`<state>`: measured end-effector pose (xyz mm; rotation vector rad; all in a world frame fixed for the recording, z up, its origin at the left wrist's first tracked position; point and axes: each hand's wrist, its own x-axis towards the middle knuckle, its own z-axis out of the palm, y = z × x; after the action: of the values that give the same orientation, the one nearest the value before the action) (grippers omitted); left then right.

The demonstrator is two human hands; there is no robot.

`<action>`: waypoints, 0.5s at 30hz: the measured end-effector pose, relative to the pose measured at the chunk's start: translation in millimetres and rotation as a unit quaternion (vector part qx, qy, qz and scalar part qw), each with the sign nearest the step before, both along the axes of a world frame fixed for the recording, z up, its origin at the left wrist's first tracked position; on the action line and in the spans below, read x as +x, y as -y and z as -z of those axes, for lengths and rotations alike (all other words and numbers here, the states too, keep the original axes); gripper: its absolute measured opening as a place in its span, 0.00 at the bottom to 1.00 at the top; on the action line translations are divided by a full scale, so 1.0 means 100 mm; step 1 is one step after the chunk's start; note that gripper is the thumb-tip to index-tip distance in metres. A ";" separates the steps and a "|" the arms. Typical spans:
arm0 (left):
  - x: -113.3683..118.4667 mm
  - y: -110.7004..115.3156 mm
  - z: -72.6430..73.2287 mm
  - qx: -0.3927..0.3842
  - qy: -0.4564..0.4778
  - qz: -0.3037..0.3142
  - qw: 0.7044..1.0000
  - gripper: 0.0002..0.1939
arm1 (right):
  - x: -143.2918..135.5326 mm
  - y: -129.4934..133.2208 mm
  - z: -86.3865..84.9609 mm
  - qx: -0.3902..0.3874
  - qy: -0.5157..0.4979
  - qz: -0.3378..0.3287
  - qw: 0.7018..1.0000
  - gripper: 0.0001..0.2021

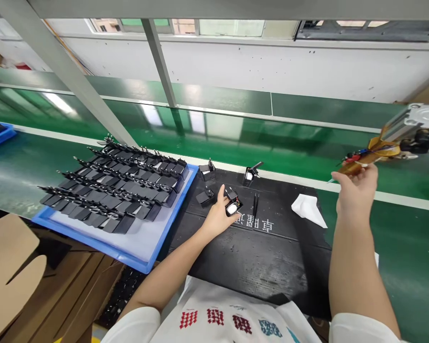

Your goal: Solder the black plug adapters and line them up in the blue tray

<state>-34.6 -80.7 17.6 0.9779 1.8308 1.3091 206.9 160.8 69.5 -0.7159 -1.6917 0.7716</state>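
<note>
The left hand (218, 216) has its fingers closed around an open black plug adapter (232, 208) on the black mat (243, 257). Well to its right, the right hand (357, 188) grips an amber-wrapped nozzle tool (353, 166), tip angled down-left.

Factory, with rows of plug adapters (115, 186)

White Chinese characters (256, 223) on my black mat (245, 259)
From right to left I read 卓, then 曜; a third beside my left grip (219, 213) is unclear. Lettering on my white shirt (200, 297) is too small.
</note>
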 end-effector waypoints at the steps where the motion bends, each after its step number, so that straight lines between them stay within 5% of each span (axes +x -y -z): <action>1: -0.01 -0.02 0.02 0.000 0.002 -0.008 1.000 0.53 | -0.07 0.01 -0.01 -0.010 -0.012 0.026 1.000 0.21; 3: -0.02 -0.05 0.06 0.004 -0.002 -0.016 1.000 0.46 | -0.26 0.11 -0.05 -0.034 -0.043 0.081 0.995 0.25; 8: -0.02 -0.08 0.09 0.048 -0.073 -0.012 0.996 0.15 | -0.75 0.62 -0.16 -0.019 0.004 0.057 0.998 0.30; 15: 0.01 -0.05 0.02 0.048 -0.123 0.006 0.991 0.11 | -1.14 1.34 -0.27 -0.001 -0.054 -0.114 0.992 0.17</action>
<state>-33.2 -76.2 15.5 1.2463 1.9547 1.3273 93.4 27.1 96.1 -0.4782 -1.6925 0.9537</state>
